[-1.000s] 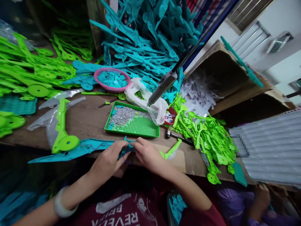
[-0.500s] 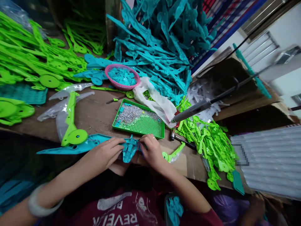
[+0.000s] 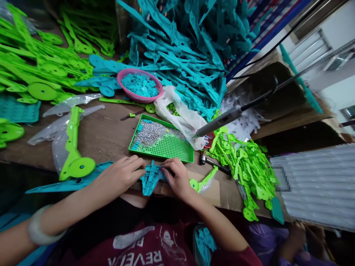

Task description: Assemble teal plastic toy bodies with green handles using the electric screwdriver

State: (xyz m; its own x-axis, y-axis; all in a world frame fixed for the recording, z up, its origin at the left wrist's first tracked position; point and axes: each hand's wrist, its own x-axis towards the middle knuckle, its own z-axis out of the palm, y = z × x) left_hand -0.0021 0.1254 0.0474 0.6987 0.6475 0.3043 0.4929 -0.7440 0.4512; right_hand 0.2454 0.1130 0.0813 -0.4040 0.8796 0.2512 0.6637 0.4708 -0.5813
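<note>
My left hand (image 3: 124, 173) grips the left side of a turquoise plastic housing (image 3: 149, 181), which has ribs and hollows on its upward face. At its right edge, my right hand (image 3: 177, 178) is closed in a pinch, with thin reddish and bluish wires beside the fingertips. The wires' ends are hidden by the fingers. Left of the housing, a long pointed turquoise plastic piece (image 3: 65, 185) passes behind my left wrist; whether the two are joined cannot be seen. Just beyond my hands lies a green perforated tray (image 3: 174, 149) with many small metal screws (image 3: 151, 133).
A lime-green arm with a round disc (image 3: 80, 167) lies at left by clear plastic blades (image 3: 59, 146). Behind stand a pink basket (image 3: 119, 82) of turquoise bits and a large turquoise heap (image 3: 177, 62). An electric screwdriver (image 3: 219, 121) hangs above the tray's right side; a hammer (image 3: 203, 158) lies below.
The camera view has shifted slightly, moving the left-hand items farther left. Both hands stay on the turquoise housing, which has turned a little.
</note>
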